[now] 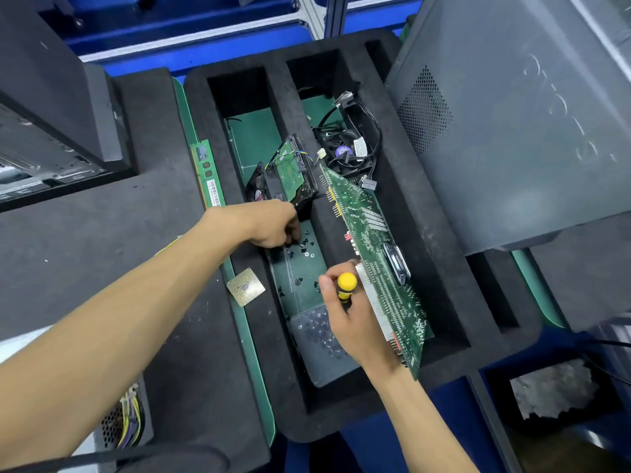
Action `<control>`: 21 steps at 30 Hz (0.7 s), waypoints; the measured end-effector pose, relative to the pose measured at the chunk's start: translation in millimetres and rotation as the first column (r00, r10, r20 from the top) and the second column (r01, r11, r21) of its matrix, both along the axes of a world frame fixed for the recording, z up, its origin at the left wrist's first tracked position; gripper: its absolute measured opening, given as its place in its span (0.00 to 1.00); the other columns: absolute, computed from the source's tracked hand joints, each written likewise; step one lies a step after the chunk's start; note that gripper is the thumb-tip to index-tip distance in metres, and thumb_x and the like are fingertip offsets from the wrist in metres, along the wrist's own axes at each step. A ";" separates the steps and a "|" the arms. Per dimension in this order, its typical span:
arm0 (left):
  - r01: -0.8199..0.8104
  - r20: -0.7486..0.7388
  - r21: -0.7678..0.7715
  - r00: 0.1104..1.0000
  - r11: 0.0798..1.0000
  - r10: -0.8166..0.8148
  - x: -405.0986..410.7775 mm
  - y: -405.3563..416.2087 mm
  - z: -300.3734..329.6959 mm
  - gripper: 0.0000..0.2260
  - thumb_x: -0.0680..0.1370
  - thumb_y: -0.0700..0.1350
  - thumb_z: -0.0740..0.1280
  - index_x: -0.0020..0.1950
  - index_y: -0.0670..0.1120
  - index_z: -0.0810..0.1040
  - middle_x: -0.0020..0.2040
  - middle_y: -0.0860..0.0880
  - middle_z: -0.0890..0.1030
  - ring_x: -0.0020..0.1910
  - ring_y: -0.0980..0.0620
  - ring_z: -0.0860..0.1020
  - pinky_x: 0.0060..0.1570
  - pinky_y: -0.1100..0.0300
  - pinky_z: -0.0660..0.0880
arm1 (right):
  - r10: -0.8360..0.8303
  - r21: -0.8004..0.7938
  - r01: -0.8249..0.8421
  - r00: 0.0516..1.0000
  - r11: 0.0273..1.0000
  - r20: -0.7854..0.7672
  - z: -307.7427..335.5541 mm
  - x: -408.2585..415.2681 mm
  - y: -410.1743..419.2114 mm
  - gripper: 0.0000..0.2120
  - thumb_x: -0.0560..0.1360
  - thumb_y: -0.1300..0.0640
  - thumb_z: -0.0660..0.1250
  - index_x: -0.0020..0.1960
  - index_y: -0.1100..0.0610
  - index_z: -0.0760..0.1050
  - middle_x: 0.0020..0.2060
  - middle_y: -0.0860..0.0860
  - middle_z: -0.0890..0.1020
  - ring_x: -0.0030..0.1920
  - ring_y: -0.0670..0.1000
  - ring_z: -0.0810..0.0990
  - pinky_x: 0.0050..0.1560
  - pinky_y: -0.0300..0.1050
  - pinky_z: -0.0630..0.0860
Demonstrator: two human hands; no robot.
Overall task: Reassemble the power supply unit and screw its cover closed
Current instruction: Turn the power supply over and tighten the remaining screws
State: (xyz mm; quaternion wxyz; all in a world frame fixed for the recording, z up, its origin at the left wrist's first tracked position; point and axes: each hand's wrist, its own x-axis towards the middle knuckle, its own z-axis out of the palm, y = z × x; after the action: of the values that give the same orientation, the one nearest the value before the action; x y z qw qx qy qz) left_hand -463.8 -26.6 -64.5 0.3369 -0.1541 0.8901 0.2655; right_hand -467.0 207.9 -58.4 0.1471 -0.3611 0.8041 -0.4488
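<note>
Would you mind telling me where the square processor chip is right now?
The processor chip lies left of centre on the foam tray's left wall, between the person's forearms.

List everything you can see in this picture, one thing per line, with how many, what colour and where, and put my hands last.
foam tray: one, black, centre, with long compartments
loose screws: many, black, on the green floor of the middle compartment
clear plastic box: one, translucent, near end of that compartment, screws inside
large circuit board: one, green, tilted on edge along the divider
hard drive: one, green board showing, propped in the compartment
cooling fan: one, black, with cables, far compartment
memory stick: one, green, left of the tray
processor chip: one, gold, left of the tray
computer case: one, grey, right
screwdriver: one, yellow handle, in right hand
left hand: reaching down among the screws
right hand: grips the screwdriver
</note>
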 end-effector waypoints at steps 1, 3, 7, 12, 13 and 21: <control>-0.017 -0.006 0.017 1.000 1.000 0.017 -0.4 -0.6 -0.1 0.23 0.74 0.28 0.57 0.61 0.43 0.83 0.54 0.47 0.86 0.53 0.50 0.82 0.59 0.58 0.77 | -0.003 0.005 0.003 1.000 1.000 0.029 0.8 0.3 0.1 0.10 0.81 0.59 0.66 0.43 0.63 0.75 0.36 0.51 0.75 0.41 0.46 0.72 0.50 0.32 0.67; -0.046 -0.015 0.029 0.999 0.999 0.047 -0.6 -0.3 -0.3 0.23 0.74 0.28 0.57 0.61 0.42 0.83 0.54 0.47 0.86 0.51 0.51 0.82 0.59 0.60 0.77 | 0.009 0.016 -0.011 0.992 1.000 0.126 2.2 2.4 -0.8 0.12 0.82 0.56 0.63 0.44 0.63 0.75 0.36 0.51 0.74 0.40 0.47 0.74 0.49 0.38 0.71; -0.023 -0.032 -0.082 0.999 0.996 0.021 3.2 5.0 -7.8 0.17 0.76 0.34 0.63 0.62 0.45 0.83 0.57 0.45 0.84 0.56 0.45 0.82 0.57 0.55 0.79 | -0.015 0.030 0.010 0.979 0.999 0.201 6.8 4.5 -3.2 0.15 0.80 0.52 0.62 0.44 0.64 0.76 0.35 0.42 0.70 0.38 0.39 0.73 0.48 0.31 0.67; 0.196 0.024 -0.455 0.978 0.868 -0.208 12.9 28.5 -19.7 0.13 0.79 0.48 0.67 0.61 0.43 0.76 0.58 0.42 0.81 0.55 0.39 0.82 0.43 0.54 0.69 | -0.032 0.054 0.021 0.978 0.998 0.206 7.8 3.8 -3.6 0.16 0.80 0.50 0.61 0.44 0.63 0.76 0.35 0.42 0.70 0.38 0.39 0.72 0.49 0.33 0.68; 0.215 0.031 -0.484 0.973 0.848 -0.229 13.4 32.2 -23.2 0.13 0.80 0.49 0.67 0.62 0.44 0.76 0.58 0.43 0.81 0.55 0.40 0.82 0.42 0.55 0.68 | -0.037 0.055 0.026 0.978 0.998 0.203 7.5 3.7 -3.7 0.16 0.80 0.50 0.62 0.45 0.63 0.77 0.35 0.43 0.71 0.39 0.40 0.72 0.50 0.34 0.69; 0.201 0.031 -0.515 0.976 0.833 -0.216 6.6 44.2 -35.0 0.10 0.80 0.39 0.62 0.61 0.43 0.75 0.57 0.43 0.81 0.54 0.39 0.82 0.41 0.54 0.69 | -0.048 0.073 0.037 0.987 0.997 0.152 1.6 3.0 -2.6 0.18 0.81 0.48 0.61 0.44 0.62 0.77 0.36 0.50 0.76 0.41 0.49 0.76 0.50 0.43 0.74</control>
State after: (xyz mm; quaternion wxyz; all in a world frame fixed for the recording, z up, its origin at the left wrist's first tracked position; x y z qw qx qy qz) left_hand -457.2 17.6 -99.5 0.2976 -0.1369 0.9446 -0.0183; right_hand -464.0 205.3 -56.8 0.2113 -0.3028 0.8132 -0.4499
